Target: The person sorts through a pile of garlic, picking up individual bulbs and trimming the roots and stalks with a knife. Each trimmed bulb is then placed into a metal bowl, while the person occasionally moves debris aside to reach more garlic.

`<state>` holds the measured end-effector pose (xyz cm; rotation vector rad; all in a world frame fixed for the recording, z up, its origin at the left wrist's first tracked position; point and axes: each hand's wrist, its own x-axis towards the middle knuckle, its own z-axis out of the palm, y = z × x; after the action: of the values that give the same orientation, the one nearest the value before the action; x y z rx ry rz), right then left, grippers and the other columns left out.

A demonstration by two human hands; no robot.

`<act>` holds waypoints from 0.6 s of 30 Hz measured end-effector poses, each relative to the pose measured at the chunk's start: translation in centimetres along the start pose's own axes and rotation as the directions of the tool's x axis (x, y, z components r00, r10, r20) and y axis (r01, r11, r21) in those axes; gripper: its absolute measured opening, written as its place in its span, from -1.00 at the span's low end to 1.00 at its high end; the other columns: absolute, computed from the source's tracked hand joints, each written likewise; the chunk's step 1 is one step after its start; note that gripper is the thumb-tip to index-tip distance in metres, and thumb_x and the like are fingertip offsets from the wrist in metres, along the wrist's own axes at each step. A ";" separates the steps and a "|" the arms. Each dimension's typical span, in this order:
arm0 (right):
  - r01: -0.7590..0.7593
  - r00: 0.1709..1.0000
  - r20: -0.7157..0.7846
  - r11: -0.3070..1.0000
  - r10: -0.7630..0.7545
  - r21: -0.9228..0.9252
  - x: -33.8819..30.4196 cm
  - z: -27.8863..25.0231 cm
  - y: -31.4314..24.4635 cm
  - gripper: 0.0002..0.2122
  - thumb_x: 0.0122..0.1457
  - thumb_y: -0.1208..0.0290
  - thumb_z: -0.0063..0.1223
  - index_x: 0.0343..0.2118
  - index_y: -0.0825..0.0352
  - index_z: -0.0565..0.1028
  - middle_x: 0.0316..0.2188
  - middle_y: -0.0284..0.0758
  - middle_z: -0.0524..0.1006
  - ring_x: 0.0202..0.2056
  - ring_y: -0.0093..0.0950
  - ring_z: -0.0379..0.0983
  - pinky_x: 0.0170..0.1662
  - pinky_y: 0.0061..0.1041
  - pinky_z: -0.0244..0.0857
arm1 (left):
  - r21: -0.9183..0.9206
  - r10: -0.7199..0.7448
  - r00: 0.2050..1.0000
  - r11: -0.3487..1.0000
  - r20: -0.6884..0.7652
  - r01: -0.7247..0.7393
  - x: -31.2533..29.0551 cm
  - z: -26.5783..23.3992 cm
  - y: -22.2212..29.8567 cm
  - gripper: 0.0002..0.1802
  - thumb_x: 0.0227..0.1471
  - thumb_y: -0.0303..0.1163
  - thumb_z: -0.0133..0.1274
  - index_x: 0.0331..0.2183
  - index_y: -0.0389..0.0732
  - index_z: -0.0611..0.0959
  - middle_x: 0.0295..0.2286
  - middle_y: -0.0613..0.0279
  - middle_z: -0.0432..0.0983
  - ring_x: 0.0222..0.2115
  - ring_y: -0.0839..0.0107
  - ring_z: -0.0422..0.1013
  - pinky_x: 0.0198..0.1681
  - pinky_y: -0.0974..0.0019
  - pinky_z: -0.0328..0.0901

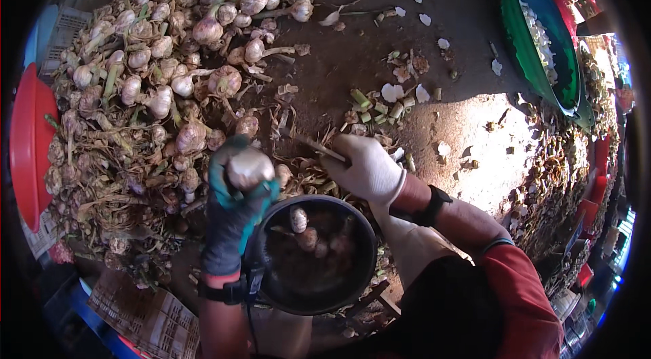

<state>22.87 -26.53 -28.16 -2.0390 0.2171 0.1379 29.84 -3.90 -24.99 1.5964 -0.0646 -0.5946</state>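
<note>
My left hand (241, 179), in a dark grey and teal glove, is closed around a garlic bulb (250, 169) just above the far left rim of a black bucket (371, 245). A few trimmed garlic bulbs (306, 239) lie inside the bucket. To the right, my white-gloved right hand (366, 167) grips a narrow knife (319, 148). Its thin blade points left toward the bulb, apart from it; the handle is hidden in my fingers. Next to my left hand spreads a large heap of garlic with dry stalks (159, 101).
Cut stem pieces (380, 109) and white peel scraps (425, 20) are scattered on the dark floor. A green basin (525, 43) with white pieces stands at the far right. At the left edge leans a red basin (27, 148), and a woven crate (146, 315) sits at the lower left.
</note>
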 end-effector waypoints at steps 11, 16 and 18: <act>0.042 0.995 0.088 0.997 -0.037 -0.058 -1.6 0.7 -2.6 -0.79 0.02 0.24 0.11 -0.46 0.30 0.47 -0.51 -0.15 0.49 -0.44 -0.11 0.48 -0.37 -0.20 0.38 | -0.131 -0.238 0.970 0.965 -0.057 0.229 -1.1 0.2 -0.9 -0.60 0.09 -0.18 0.09 -0.11 -0.21 0.50 -0.22 0.21 0.44 -0.22 0.32 0.44 -0.15 0.24 0.37; 0.193 0.977 0.102 0.979 -0.185 -0.069 -1.6 1.0 -0.5 -0.79 0.03 0.26 0.10 -0.45 0.32 0.49 -0.52 -0.12 0.51 -0.39 -0.10 0.48 -0.33 -0.21 0.37 | 0.040 -0.394 0.905 0.919 0.159 0.393 -4.3 1.7 2.5 -0.56 -0.03 -0.22 0.20 -0.13 -0.23 0.51 -0.27 0.19 0.50 -0.26 0.46 0.46 -0.19 0.35 0.36; -0.022 0.988 0.152 0.995 0.036 -0.096 -2.0 3.1 4.9 -0.82 0.03 0.34 0.13 -0.45 0.35 0.46 -0.55 -0.12 0.49 -0.44 -0.11 0.47 -0.40 -0.23 0.33 | -0.035 -0.410 0.772 0.873 0.485 0.486 -5.8 1.6 2.9 -0.48 -0.11 -0.19 0.30 -0.11 -0.16 0.53 -0.26 0.21 0.52 -0.20 0.41 0.45 -0.09 0.29 0.35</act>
<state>19.87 -25.80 -33.45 -2.1077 0.1461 0.3275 25.07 -3.51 -20.26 1.2809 0.0132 -1.3278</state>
